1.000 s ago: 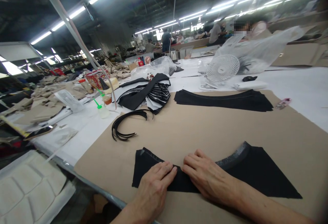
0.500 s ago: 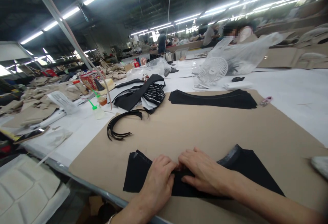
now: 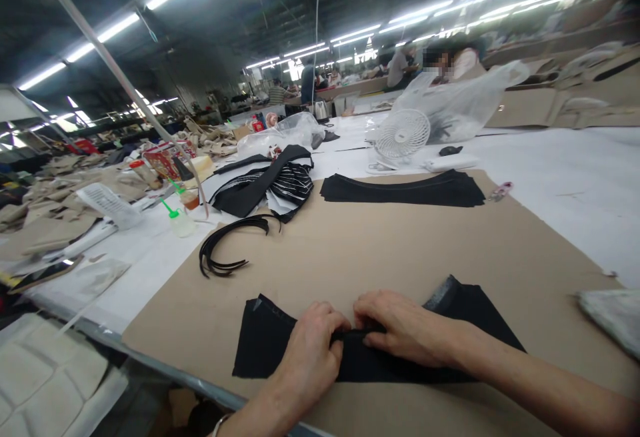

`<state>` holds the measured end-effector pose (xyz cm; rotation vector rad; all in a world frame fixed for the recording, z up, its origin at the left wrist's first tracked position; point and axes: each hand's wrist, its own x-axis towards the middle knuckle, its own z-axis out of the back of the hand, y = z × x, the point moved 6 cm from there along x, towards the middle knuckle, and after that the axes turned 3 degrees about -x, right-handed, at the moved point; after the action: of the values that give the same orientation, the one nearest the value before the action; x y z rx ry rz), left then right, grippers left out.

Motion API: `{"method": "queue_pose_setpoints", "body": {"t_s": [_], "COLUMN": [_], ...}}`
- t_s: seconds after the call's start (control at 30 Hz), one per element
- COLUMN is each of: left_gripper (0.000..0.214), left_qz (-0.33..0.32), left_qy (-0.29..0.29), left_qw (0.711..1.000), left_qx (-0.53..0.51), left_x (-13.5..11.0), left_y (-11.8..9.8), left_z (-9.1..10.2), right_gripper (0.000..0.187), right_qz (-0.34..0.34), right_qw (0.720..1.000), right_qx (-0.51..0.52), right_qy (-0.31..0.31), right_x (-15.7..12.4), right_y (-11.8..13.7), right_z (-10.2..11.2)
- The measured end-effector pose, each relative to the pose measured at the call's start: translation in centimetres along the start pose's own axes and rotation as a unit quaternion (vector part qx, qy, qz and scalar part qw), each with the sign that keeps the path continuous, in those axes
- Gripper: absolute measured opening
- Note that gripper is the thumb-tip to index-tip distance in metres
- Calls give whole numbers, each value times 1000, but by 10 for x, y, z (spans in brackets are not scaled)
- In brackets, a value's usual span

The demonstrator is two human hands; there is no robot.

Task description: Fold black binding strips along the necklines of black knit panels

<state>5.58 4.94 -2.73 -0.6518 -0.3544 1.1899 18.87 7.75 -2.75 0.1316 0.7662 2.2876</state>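
A black curved fabric piece (image 3: 260, 347) lies on a brown sheet (image 3: 325, 250) close to the table's front edge. Its inner curved edge is folded over near the middle, and a grey strip shows along the edge at the right end. My left hand (image 3: 314, 344) pinches this edge between thumb and fingers. Just to its right, my right hand (image 3: 397, 327) pinches the same edge, thumb on the near side. A short stretch of folded edge shows between the two hands. My hands and right forearm cover part of the fabric.
Beyond are a stack of black curved pieces (image 3: 400, 188), thin black strips (image 3: 215, 257) and a striped bundle (image 3: 293, 187). A white fan (image 3: 403, 134), plastic bag (image 3: 475, 107) and green-tipped bottle (image 3: 179, 220) stand farther back. A whitish block (image 3: 613, 317) lies at right.
My right hand has shifted slightly away from the left, so a small gap with folded edge shows between them. The fingers of my right hand are more curled. The whole view has swung slightly.
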Motion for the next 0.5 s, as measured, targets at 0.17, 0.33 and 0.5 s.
{"method": "queue_pose_setpoints", "body": {"t_s": [0.17,0.33,0.5], "left_gripper": [43,43,58], "left_qz": [-27,-135,-287], "left_qy": [-8,-87,-176], "left_qw": [1000,979,905], "left_qx": [15,123,261], "left_x": [2,-20,-55], "left_y": [-10,-12,-4], "left_z": [-6,-24,-36], "right_gripper": [11,14,18], "right_qz": [29,92,125], "right_qw": [999,992,978], "right_qx": [9,-57,-141], "right_qy": [-20,-68,-85], "right_x": [-13,-25,-31], "right_y": [1,9,9], "right_z": [-4,-6,-17]}}
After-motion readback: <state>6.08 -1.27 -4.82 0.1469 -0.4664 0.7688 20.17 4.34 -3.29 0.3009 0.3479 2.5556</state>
